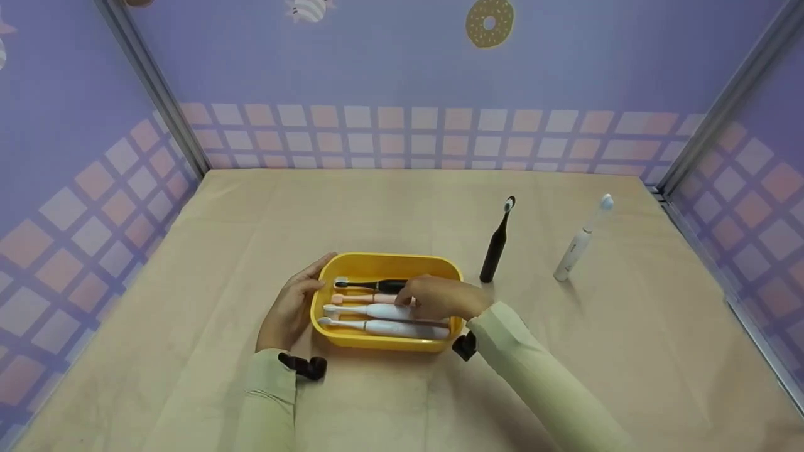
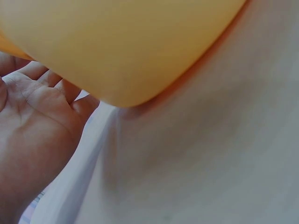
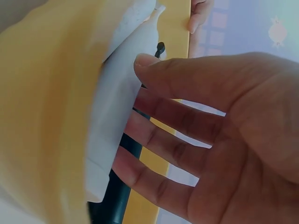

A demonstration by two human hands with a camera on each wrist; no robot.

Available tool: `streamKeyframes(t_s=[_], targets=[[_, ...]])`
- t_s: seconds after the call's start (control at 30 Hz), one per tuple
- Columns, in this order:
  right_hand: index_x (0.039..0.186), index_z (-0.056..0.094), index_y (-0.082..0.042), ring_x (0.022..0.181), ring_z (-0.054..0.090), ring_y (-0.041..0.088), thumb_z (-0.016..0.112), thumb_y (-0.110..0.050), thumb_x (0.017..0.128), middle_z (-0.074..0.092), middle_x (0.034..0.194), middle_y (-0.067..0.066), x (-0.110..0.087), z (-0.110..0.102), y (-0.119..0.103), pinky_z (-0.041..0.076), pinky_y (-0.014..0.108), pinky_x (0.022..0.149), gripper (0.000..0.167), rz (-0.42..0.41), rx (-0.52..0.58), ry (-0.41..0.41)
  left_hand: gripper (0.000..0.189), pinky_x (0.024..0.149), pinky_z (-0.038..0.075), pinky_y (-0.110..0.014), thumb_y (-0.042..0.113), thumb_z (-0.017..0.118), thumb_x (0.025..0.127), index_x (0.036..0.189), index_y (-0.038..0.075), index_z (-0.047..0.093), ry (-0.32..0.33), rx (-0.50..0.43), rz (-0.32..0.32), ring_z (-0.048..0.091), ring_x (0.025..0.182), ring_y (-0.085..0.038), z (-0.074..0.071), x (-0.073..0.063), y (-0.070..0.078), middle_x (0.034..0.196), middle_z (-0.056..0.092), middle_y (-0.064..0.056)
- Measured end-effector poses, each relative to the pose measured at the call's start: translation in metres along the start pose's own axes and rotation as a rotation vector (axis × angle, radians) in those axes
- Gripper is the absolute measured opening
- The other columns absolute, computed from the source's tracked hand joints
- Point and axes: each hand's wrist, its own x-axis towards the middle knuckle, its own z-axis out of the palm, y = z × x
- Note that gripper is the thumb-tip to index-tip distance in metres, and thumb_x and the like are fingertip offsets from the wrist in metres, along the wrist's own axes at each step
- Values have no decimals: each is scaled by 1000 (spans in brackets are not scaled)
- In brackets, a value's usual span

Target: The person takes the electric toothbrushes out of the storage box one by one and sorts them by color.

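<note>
A yellow bin [image 1: 383,342] holds several electric toothbrushes lying side by side, their heads to the left. A black one [image 1: 389,286] lies at the back, a pink one [image 1: 364,299] in front of it, then two white ones. At the bin's left end, my left hand [image 1: 290,306] holds the rim and outer wall; its fingertips are partly hidden behind the bin. Reaching in from the right, my right hand [image 1: 443,297] pinches the handle of the rear white toothbrush [image 3: 119,98] between thumb and fingers. The fingertips pass behind that handle in the right wrist view.
Right of the bin, a black electric toothbrush [image 1: 495,248] stands upright on the cloth-covered table [image 1: 628,351]. Farther right stands a white electric toothbrush [image 1: 573,254] with a pale head. Patterned walls [image 1: 402,135] enclose the back and sides.
</note>
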Motion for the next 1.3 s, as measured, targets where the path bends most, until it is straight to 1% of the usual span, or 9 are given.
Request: streamKeyframes(t_s=[0.1,0.23,0.4,0.5,0.67,0.77,0.9,1.07,1.3], targets=[[122,68,-7,103,62,18,59,-1,90,69,117,7,1,1,1,52,36,94,34,3,-1,4,58,116,28,-31,-1,35,97,153,10,26,3,4,-3,22,147,-16,0,1,0,161,21,-2],[123,67,-8,100,61,17,59,0,88,68,116,6,0,2,0,52,36,94,36,32,7,4,58,116,28,-31,-1,36,97,153,10,26,6,24,-1,21,147,-16,0,1,0,160,21,-2],[125,65,-8,102,60,18,61,0,87,67,116,7,0,3,-1,52,37,95,39,53,14,2,57,115,30,-30,0,37,96,152,11,31,36,31,-5,25,146,-14,0,0,0,159,25,0],[125,65,-8,102,61,19,62,-1,88,67,116,7,0,4,-1,51,37,95,38,51,7,6,57,115,30,-29,0,36,96,152,11,30,35,26,-9,25,146,-14,0,0,0,159,25,-1],[124,66,-10,104,62,19,62,-1,87,67,116,7,0,6,-1,52,36,95,38,63,-3,20,58,114,32,-29,0,35,97,153,11,27,0,6,-3,26,146,-16,0,0,0,160,22,-1],[125,66,-11,106,62,19,62,-2,88,67,117,6,0,7,-1,52,36,95,39,78,-10,25,59,115,30,-30,-1,33,97,154,11,23,-28,-8,3,24,146,-17,0,0,0,161,19,-2],[127,65,-15,102,61,18,61,-2,88,67,117,4,0,7,-2,52,35,95,41,93,-20,26,59,116,29,-31,-2,33,97,154,10,23,-27,-9,3,22,147,-18,0,0,0,161,19,-3],[128,64,-20,96,60,16,61,-3,89,67,115,2,-1,7,-3,53,34,92,43,89,-39,39,59,117,26,-33,-2,32,97,154,10,23,-33,-5,1,22,147,-18,-1,1,0,161,19,-3],[128,64,-24,98,60,15,61,-2,89,66,117,1,-1,8,-1,53,34,92,45,82,-43,44,59,116,28,-30,-1,34,97,154,10,24,-20,6,-1,21,147,-16,0,0,1,161,20,-2]])
